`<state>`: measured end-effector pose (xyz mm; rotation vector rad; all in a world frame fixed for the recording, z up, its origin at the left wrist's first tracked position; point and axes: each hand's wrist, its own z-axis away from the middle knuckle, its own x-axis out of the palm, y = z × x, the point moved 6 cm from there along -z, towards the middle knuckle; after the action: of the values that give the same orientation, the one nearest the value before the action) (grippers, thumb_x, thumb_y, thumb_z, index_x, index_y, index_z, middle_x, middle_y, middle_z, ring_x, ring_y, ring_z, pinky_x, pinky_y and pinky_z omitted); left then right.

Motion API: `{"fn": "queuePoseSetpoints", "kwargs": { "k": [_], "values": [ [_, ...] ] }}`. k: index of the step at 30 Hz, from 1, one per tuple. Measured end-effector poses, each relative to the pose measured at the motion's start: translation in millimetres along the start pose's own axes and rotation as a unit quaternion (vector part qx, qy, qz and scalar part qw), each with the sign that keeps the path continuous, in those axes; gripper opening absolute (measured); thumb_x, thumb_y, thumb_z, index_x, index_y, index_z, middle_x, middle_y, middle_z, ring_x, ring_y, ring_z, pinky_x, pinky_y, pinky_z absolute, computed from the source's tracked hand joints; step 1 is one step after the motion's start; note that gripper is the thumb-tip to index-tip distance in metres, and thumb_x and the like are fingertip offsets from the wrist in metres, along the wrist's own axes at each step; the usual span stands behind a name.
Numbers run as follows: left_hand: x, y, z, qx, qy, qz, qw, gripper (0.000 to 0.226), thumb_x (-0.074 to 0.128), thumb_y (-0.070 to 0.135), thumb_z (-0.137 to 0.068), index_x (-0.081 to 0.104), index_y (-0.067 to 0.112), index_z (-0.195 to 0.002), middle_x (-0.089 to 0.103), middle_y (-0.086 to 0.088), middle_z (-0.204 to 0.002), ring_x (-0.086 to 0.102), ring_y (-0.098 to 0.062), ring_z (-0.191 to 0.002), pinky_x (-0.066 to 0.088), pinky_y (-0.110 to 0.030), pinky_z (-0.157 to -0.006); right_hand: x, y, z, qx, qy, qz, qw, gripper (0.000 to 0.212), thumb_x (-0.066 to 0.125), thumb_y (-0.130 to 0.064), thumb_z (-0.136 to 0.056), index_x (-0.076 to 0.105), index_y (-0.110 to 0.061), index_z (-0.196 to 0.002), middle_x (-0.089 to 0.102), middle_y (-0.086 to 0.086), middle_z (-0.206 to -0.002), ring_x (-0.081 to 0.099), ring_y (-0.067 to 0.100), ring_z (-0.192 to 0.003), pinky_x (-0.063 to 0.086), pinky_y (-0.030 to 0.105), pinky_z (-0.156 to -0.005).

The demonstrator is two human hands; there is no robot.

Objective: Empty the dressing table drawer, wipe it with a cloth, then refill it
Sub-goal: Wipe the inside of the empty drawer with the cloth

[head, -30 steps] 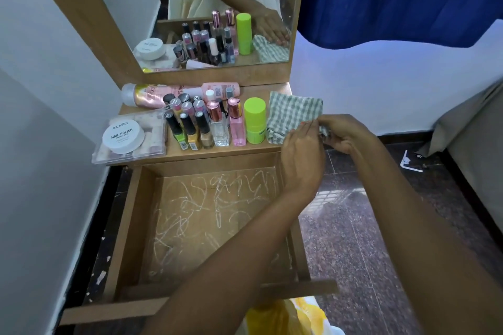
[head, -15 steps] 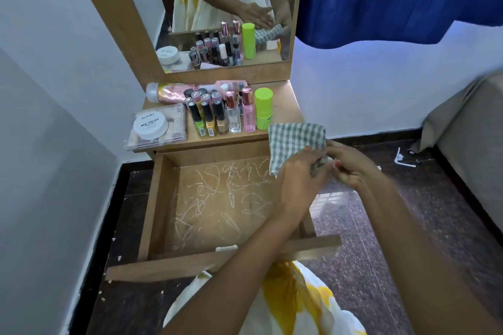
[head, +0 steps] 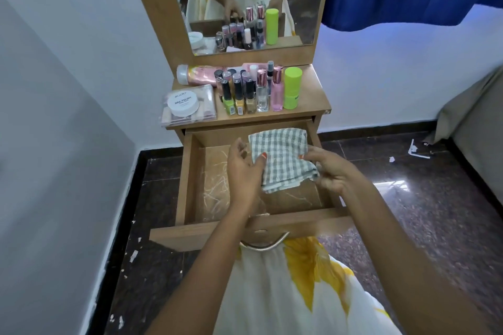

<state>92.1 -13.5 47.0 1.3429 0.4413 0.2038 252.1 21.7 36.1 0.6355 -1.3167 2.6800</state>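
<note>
The wooden drawer (head: 187,171) stands pulled out, its scratched floor bare. Above it hangs a green-and-white checked cloth (head: 281,160), folded. My left hand (head: 243,171) holds the cloth's left edge with thumb on top. My right hand (head: 330,171) pinches its right corner. On the dressing table top (head: 310,100) stand several nail polish and perfume bottles (head: 246,92), a lime green stick (head: 291,88), a pink tube (head: 198,75) lying down, and a white nail polish jar (head: 183,103) on a clear case.
A mirror (head: 253,0) rises behind the table top. A white wall closes in on the left. Dark tiled floor with paper scraps (head: 416,148) lies to the right, where a bed edge (head: 473,122) shows. The drawer's metal handle (head: 262,245) is near my dress.
Both hands lifted the cloth off the right of the table top and brought it down over the open drawer. The camera drew back.
</note>
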Motion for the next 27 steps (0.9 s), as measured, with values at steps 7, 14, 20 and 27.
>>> {"fn": "queuePoseSetpoints", "kwargs": {
  "k": [7,14,20,27],
  "values": [
    [-27.0,-25.5,-10.6,-0.099,-0.107,0.049,0.988,0.024,0.053,0.016,-0.092,0.055,0.01,-0.115,0.065,0.003,-0.088,0.064,-0.008,-0.074,0.053,-0.014,-0.055,27.8,23.7,-7.3,0.041,0.026,0.073,0.996,0.016,0.054,-0.007,-0.087,0.055,-0.008,-0.103,0.065,0.009,-0.095,0.064,0.021,-0.084,0.053,0.035,-0.069],
    [-40.6,-20.3,-35.8,0.007,-0.092,-0.159,0.983,0.023,0.058,0.009,-0.088,0.061,0.004,-0.111,0.064,-0.005,-0.096,0.057,-0.009,-0.08,0.046,-0.015,-0.067,45.6,16.9,-16.3,-0.017,0.092,0.169,0.981,0.007,0.063,-0.008,-0.083,0.059,-0.011,-0.088,0.067,0.008,-0.088,0.064,0.017,-0.074,0.051,0.029,-0.061],
    [-68.1,-25.9,-63.3,0.046,-0.041,-0.285,0.957,0.022,0.057,0.009,-0.088,0.063,0.01,-0.108,0.068,-0.01,-0.107,0.063,-0.024,-0.098,0.05,-0.032,-0.088,60.9,5.7,-41.7,-0.222,0.164,0.543,0.793,0.018,0.06,-0.013,-0.084,0.066,-0.003,-0.098,0.063,0.014,-0.099,0.059,0.022,-0.08,0.046,0.03,-0.068],
    [-75.2,-30.3,-70.7,0.136,-0.064,-0.382,0.912,0.026,0.055,0.002,-0.085,0.065,0.009,-0.108,0.062,-0.009,-0.118,0.059,-0.023,-0.105,0.05,-0.034,-0.093,91.1,74.4,-70.1,-0.156,-0.055,0.781,0.603,0.049,0.064,-0.024,-0.083,0.049,-0.006,-0.126,0.037,0.01,-0.133,0.044,0.027,-0.119,0.042,0.037,-0.101]
  ]
}}
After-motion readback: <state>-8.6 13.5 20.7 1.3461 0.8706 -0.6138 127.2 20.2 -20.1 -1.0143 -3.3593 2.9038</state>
